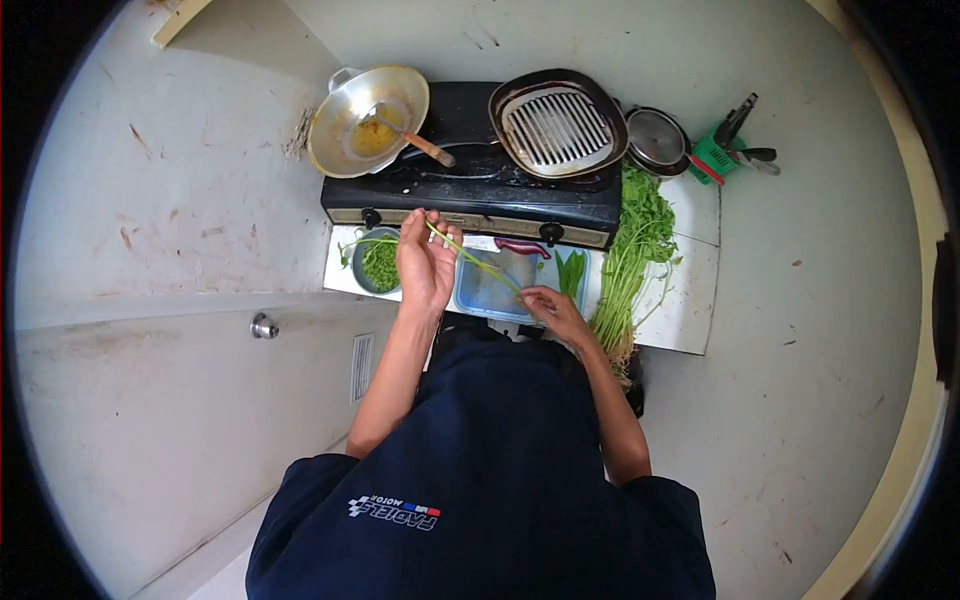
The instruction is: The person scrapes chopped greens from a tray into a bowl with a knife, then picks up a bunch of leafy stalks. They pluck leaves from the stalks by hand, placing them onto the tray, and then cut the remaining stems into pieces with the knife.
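**Greens prep partway: one stalk in both hands, big bundle waiting**

L hand (425,268): thumb & fingertips pinched on upper end of a long, thin green stalk (478,263), the other fingers loosely curled, palm up. R hand (556,314): fingertips closed together on its lower end. Stalk slants btwn the hands, over the rectangular, translucent blue tray (462,307).

Done so far, judging by what's out: small, round grey bowl (357,271) holds a heap of finely cut green bits (381,263), w/ a few longer stems poking over its rim. Some flat, dark-green leaves (570,273) lie at the tray's R side.

Left to do: prob. most of it. Large leafy bundle of pale-green stems (622,290), roots on at near end, lies R of the tray, beside the black stove (470,222). Stalk in hand looks whole, so prob. uncut too. Red-handled tool (522,247), prob. a knife, sits at tray's far edge, in neither hand. Can't tell how much the finished amt should be.
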Available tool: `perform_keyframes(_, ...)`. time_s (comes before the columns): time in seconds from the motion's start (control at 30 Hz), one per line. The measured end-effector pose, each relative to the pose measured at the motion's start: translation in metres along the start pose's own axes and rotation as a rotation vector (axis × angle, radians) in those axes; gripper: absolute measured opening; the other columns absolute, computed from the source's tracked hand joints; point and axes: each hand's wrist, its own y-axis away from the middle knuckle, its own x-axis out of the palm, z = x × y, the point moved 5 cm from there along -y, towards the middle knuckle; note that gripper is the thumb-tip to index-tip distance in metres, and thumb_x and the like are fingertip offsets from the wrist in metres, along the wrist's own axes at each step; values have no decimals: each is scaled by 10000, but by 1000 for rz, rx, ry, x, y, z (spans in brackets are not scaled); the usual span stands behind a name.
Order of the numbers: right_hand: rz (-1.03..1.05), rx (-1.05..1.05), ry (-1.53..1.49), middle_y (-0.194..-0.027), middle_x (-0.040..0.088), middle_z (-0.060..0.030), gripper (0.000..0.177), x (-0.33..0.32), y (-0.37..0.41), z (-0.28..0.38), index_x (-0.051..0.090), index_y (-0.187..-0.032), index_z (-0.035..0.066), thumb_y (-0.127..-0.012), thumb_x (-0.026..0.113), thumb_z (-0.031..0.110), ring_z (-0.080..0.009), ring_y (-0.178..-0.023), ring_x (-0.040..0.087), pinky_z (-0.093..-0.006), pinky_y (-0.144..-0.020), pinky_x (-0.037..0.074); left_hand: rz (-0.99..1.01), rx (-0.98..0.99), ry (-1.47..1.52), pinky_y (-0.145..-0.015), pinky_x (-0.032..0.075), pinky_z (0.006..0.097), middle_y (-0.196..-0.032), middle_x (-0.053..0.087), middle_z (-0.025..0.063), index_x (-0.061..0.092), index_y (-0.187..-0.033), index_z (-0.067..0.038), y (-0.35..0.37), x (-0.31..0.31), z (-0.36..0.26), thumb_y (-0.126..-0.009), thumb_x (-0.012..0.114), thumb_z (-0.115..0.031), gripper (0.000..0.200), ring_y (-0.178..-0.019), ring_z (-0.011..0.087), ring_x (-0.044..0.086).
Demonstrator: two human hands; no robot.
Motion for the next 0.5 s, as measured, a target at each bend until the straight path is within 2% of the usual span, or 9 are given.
perform_keyframes(0.1, 100, 53, 84, -1005, 728, -88, 289, 14, -3, 6, 701, -1108, 29, -959, 695, 276, -186, -996, 678, -347, -915, 513, -93, 2, 128, -853, 540, 359, -939, 559, 83, 525, -1020, 2, -11, -23, -12, -1056, 471, -135, 152, -847, 177, 550)
perform_keyframes(0.2, 60, 82, 132, -944, 724, -84, 274, 15, -12, -9, 700, -1038, 12, -946, 710, 270, -179, -975, 676, -342, -897, 513, -206, 15, 173, -941, 556, 397, -963, 534, 104, 523, -1011, 31, -14, -43, -26, -1048, 476, -108, 151, -877, 199, 568)
perform_keyframes(0.3, -14, 129, 159, -911, 711, -87, 272, 9, -24, -28, 684, -1009, 0, -939, 717, 260, -185, -958, 681, -343, -875, 517, -254, 141, -28, -952, 553, 382, -963, 534, 91, 529, -1032, 23, -17, -70, -48, -1030, 530, -112, 136, -900, 203, 574)
perform_keyframes(0.33, -40, 119, 176, -912, 702, -85, 277, 6, -27, -28, 680, -1008, -1, -936, 720, 263, -184, -925, 683, -341, -834, 526, -291, 183, -140, -998, 539, 413, -1001, 571, 54, 554, -1060, -30, -16, -77, -55, -1014, 567, -111, 94, -905, 160, 570)
perform_keyframes(0.43, -89, 6, 166, -937, 702, -89, 285, 4, -43, -17, 682, -1015, 4, -935, 719, 274, -184, -909, 686, -335, -794, 530, -357, 245, -419, -949, 539, 366, -1041, 582, 29, 572, -1072, -80, -21, -104, -77, -1011, 592, -150, 95, -926, 136, 574)
perform_keyframes(0.47, -96, 41, 230, -973, 707, -108, 259, 4, -48, -14, 689, -1015, 7, -932, 712, 252, -213, -915, 697, -339, -764, 534, -376, 209, -566, -845, 524, 311, -1035, 589, 8, 595, -1069, -114, -25, -119, -84, -1008, 610, -178, 90, -926, 109, 569)
perform_keyframes(0.5, -107, 14, 288, -971, 705, -118, 249, 6, -55, -7, 691, -1014, 7, -929, 710, 240, -233, -907, 699, -350, -763, 533, -374, 230, -658, -831, 510, 306, -1038, 599, 7, 599, -1069, -116, -30, -132, -92, -1011, 606, -191, 96, -922, 116, 578)
